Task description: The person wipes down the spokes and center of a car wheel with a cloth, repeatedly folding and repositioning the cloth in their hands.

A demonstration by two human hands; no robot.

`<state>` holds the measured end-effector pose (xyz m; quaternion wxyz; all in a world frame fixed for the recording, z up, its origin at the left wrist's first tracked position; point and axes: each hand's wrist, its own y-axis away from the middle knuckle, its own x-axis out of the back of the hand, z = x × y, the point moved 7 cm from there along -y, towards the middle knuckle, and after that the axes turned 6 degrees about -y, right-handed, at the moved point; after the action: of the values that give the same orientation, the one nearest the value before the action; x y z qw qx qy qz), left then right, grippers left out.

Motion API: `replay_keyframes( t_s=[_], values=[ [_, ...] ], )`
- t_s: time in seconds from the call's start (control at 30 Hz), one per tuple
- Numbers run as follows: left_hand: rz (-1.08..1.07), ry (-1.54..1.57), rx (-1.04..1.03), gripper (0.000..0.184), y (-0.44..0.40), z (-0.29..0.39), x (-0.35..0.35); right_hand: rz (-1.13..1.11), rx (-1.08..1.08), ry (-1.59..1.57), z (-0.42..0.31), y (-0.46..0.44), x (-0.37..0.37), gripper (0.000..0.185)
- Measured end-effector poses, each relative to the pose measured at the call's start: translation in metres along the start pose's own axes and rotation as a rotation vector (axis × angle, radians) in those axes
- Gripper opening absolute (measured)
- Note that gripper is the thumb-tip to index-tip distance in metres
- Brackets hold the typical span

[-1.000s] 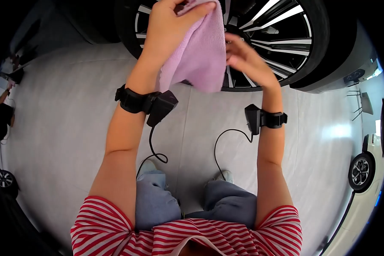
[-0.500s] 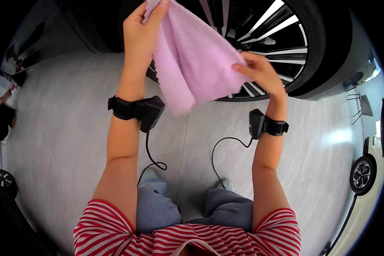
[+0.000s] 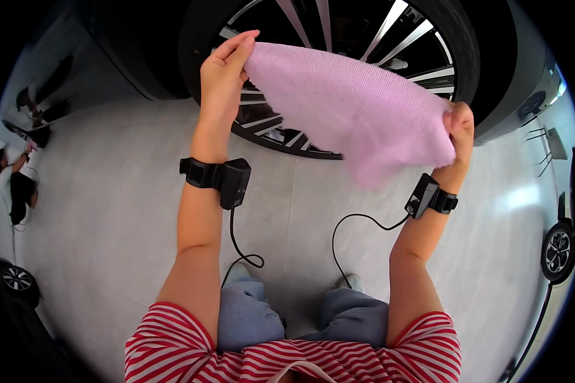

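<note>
A pink-lilac cloth (image 3: 345, 96) with a fuzzy towel texture is stretched between my two hands. My left hand (image 3: 227, 67) pinches its upper left corner between thumb and fingers. At the other end, my right hand (image 3: 460, 127) is closed around the right edge, its fingers partly behind the fabric. The lower part of the cloth hangs loose and is blurred by motion. Behind it stands a car wheel (image 3: 275, 137) with black and silver spokes, partly covered by the cloth.
Grey floor (image 3: 128, 223) lies around my feet. Black devices are strapped to both wrists, with a cable (image 3: 338, 223) trailing from each. A light-coloured car's wheel (image 3: 558, 252) is at far right, a chair (image 3: 554, 143) beyond it. Another person (image 3: 19, 185) is at far left.
The cloth has gone from hanging folded to being pulled out sideways. My right hand has moved right and closed around its edge; my left hand has come slightly down.
</note>
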<state>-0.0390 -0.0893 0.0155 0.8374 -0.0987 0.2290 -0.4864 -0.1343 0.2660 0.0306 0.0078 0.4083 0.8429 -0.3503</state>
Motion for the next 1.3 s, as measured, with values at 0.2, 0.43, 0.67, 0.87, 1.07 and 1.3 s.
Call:
replay_keyframes(
  t_s=[0.2,0.43,0.67,0.87,1.07,1.3],
  values=[
    [0.116,0.159,0.037,0.030,-0.004,-0.010,0.012,-0.079,0.039,-0.210,-0.010,-0.001,-0.071,0.023],
    [0.101,0.098,0.065,0.028,-0.009,-0.022,0.028,-0.509,-0.068,0.447,-0.032,-0.011,-0.124,0.034],
    [-0.006,-0.086,0.086,0.028,-0.008,-0.010,0.016,-0.527,0.084,0.475,-0.019,-0.020,-0.101,0.014],
    [-0.231,-0.092,0.160,0.026,0.006,-0.018,-0.014,-0.910,-0.128,0.067,-0.006,0.003,-0.091,0.013],
    [-0.389,-0.252,0.120,0.025,0.023,-0.001,-0.058,-0.971,-0.395,0.558,0.031,0.001,-0.123,0.021],
    [-0.393,-0.336,0.093,0.020,0.032,-0.020,-0.068,-0.313,-0.109,1.318,0.060,-0.026,-0.116,0.020]
  ],
)
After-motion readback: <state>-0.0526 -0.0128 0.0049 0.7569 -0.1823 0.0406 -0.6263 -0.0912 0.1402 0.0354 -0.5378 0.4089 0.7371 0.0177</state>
